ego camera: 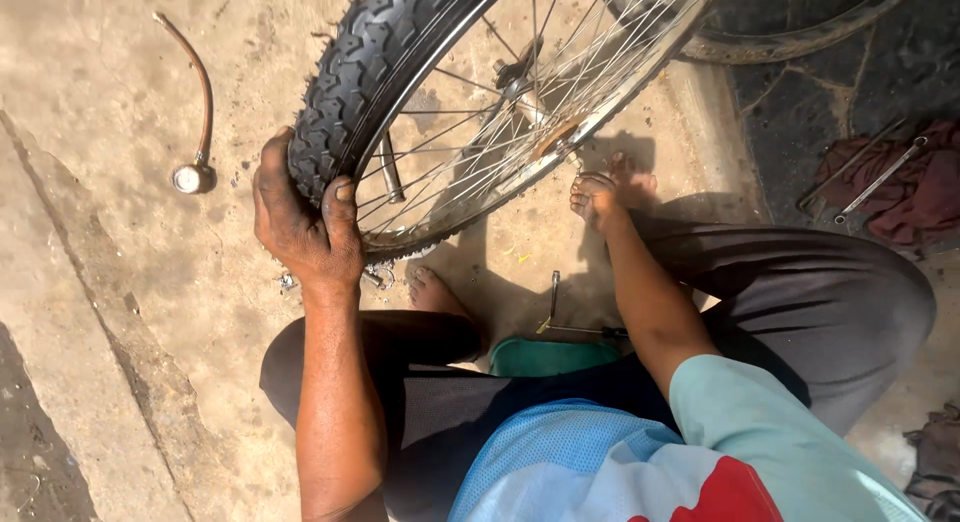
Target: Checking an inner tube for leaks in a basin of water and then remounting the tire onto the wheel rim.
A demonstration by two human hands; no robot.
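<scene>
Closest to the camera is the person's own chest, in a light blue mesh shirt with a red patch, above dark trousers on bent, squatting legs. Two bare arms reach forward from it.

The left hand, smeared with dark grease, grips the knobby black tyre of a bicycle wheel. Its fingers are clamped over the tread, the thumb pressed against the tyre's side wall beside the shiny metal rim. The wheel stands upright on the concrete floor, directly in front of the person, its thin spokes running to a hub near the top of the view.

The right hand reaches to the lower right edge of the same wheel. Its fingers are curled together near the rim, but whether they hold anything cannot be told.

A bare foot rests on the floor just below the wheel. A thin metal tool lies between the legs, near a green object. Well to the left lies a small round gauge on a curved brown hose. At the far right, long metal spanners rest on a dark red cloth.
</scene>
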